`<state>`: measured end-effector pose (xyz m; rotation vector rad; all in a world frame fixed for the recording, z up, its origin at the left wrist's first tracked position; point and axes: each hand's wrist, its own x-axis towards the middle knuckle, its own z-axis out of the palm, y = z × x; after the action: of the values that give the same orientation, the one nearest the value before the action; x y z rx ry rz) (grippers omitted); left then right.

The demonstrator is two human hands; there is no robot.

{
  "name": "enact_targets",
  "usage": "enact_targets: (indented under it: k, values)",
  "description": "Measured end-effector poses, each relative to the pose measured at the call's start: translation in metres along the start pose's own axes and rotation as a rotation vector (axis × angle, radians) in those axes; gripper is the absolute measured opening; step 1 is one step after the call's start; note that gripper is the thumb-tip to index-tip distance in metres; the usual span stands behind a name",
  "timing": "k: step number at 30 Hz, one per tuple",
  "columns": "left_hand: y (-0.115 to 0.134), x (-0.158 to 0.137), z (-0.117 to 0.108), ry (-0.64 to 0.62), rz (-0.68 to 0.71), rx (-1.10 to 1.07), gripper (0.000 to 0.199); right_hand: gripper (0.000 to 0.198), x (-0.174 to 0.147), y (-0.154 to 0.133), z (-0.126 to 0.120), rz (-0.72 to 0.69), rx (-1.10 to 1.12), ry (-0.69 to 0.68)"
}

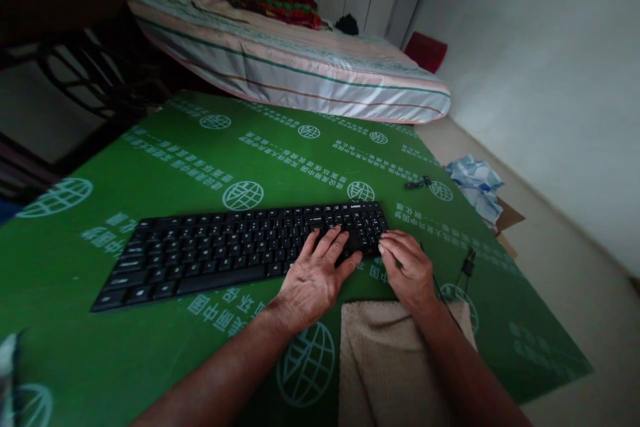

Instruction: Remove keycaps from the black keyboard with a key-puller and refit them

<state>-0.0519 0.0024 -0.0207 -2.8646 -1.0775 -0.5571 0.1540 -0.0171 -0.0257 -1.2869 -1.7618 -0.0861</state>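
Observation:
A black keyboard (200, 253) lies at a slant on the green board with white print (280, 167). My left hand (317, 273) rests with its fingers spread over the keys toward the right end. At the right edge of the number pad, my right hand (407, 267) has its thumb and fingertips pinched together; anything between them is too small to make out. A thin dark cable (443, 293) runs beside my right wrist. Partly under my right forearm is a beige cloth (373, 353).
A dark plug (469, 262) lies right of my right hand, with a small black object (417, 182) farther back. Crumpled blue-and-white plastic (475, 180) is beyond the board's right edge. Behind the board stands a bed with a striped mattress (300, 77); a white wall (540, 80) rises at right.

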Motion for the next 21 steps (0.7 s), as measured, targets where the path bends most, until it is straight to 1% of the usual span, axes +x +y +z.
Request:
enact_targets:
  k: [2, 6, 9, 12, 17, 21]
  values:
    - [-0.0003, -0.0014, -0.0002, 0.041, 0.009, -0.004, 0.038, 0.019, 0.0002, -0.0001, -0.0006, 0.008, 0.011, 0.011]
    - [-0.0016, -0.0031, 0.0009, 0.153, -0.004, -0.012, 0.032, 0.020, 0.0001, 0.0016, -0.0007, 0.049, 0.024, 0.012]
    - [-0.0025, -0.0031, 0.0011, 0.192, -0.029, -0.011, 0.031, 0.020, -0.0001, 0.0026, -0.0003, 0.067, 0.028, 0.014]
    - [-0.0025, -0.0021, -0.0001, 0.172, -0.019, -0.012, 0.032, 0.020, -0.0002, 0.0026, 0.0000, 0.062, 0.024, 0.009]
    - [-0.0006, 0.0014, -0.0022, 0.068, -0.034, -0.007, 0.034, 0.021, 0.0004, 0.0013, 0.0001, 0.039, 0.012, 0.015]
    - [-0.0003, 0.0030, -0.0027, 0.054, -0.042, -0.001, 0.032, 0.021, 0.0015, 0.0001, -0.0001, 0.051, 0.007, 0.009]
